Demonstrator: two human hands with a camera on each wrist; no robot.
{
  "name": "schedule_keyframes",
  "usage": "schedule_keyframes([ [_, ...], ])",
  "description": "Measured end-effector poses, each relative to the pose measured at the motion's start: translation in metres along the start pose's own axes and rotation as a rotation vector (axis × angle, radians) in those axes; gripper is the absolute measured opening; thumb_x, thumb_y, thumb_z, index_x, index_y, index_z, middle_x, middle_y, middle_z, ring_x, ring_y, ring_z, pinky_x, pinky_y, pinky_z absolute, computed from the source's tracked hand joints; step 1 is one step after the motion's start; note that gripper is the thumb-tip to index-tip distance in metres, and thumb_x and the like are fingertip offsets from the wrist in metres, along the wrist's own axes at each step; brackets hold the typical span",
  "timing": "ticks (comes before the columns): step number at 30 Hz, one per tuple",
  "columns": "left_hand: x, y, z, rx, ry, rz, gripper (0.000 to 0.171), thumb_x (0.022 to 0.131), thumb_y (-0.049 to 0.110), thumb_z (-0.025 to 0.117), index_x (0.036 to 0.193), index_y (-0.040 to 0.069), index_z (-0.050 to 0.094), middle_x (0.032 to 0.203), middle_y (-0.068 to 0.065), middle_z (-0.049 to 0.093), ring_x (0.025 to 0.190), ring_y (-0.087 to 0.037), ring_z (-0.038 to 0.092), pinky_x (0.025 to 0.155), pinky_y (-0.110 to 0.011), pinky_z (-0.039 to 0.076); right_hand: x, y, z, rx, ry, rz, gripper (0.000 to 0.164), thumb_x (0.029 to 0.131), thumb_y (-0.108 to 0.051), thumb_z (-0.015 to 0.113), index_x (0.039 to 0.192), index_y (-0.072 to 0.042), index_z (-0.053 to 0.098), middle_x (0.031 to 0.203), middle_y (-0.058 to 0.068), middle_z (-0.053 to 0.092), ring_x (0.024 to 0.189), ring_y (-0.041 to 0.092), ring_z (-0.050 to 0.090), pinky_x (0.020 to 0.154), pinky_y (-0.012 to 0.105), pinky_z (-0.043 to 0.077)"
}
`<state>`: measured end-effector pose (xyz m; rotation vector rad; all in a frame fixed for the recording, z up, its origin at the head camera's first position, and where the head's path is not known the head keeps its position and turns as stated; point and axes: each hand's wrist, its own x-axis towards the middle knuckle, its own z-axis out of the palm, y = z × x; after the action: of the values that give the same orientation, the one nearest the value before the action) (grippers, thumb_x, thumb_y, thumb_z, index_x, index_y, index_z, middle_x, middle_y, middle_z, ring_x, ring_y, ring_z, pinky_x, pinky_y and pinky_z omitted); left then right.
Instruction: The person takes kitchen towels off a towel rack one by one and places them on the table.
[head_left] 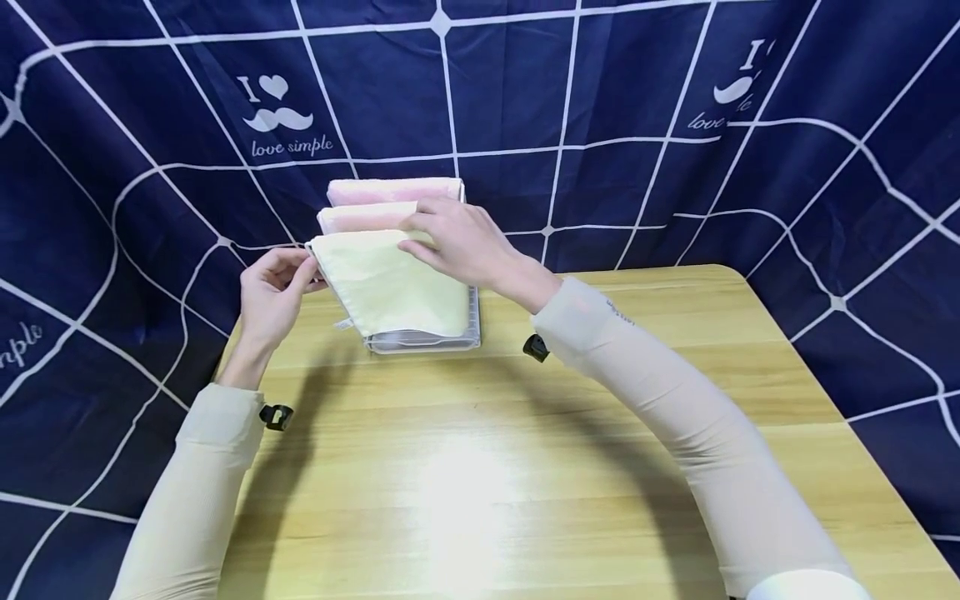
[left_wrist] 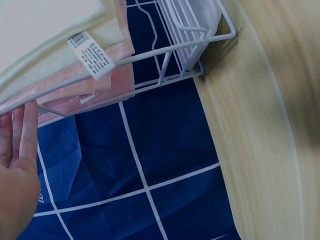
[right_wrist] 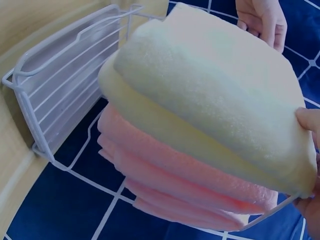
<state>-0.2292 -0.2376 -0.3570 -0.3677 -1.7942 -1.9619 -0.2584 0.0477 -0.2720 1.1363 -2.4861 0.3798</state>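
Note:
A pale yellow towel [head_left: 397, 283] hangs over the front bar of a white wire rack [left_wrist: 172, 47]. Behind it hang pink towels [head_left: 390, 192], stacked in folds in the right wrist view. My right hand [head_left: 467, 242] pinches the yellow towel near its top right, thumb on the front face and the other fingers behind its edge. At the rack's left side, my left hand [head_left: 272, 298] grips the wire by the towel's upper left corner, fingertips partly hidden behind the wire. A white printed label [left_wrist: 91, 55] sticks out from the yellow towel's side.
A white drip tray [head_left: 420, 340] sits at the rack's base on the wooden table [head_left: 375, 467]. Dark blue cloth [head_left: 510, 92] with white lines surrounds the table's back and sides, close behind the rack.

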Motion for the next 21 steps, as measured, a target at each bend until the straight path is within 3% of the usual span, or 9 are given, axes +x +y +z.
schedule_keyframes([
  [10, -0.0046, 0.0014, -0.0018, 0.025, -0.010, 0.001, 0.027, 0.096, -0.016, 0.063, 0.093, 0.008, 0.075, 0.085, 0.008, 0.077, 0.070, -0.005, 0.072, 0.068, -0.021, 0.070, 0.0025, 0.0018, 0.0005, 0.066, -0.038, -0.011, 0.028, 0.106, -0.034, 0.066, 0.121, -0.013, 0.079, 0.109, 0.003, 0.072, 0.094, 0.018, 0.067, 0.075, 0.036, 0.063],
  [21, -0.0026, 0.0022, 0.0025, 0.023, -0.016, 0.009, 0.029, 0.097, -0.016, 0.062, 0.093, 0.010, 0.074, 0.087, 0.008, 0.077, 0.070, -0.004, 0.073, 0.068, -0.021, 0.070, 0.0033, 0.0078, -0.0022, 0.079, -0.025, -0.048, 0.024, 0.107, -0.030, 0.064, 0.118, -0.013, 0.078, 0.111, 0.002, 0.073, 0.100, 0.019, 0.068, 0.082, 0.035, 0.063],
])
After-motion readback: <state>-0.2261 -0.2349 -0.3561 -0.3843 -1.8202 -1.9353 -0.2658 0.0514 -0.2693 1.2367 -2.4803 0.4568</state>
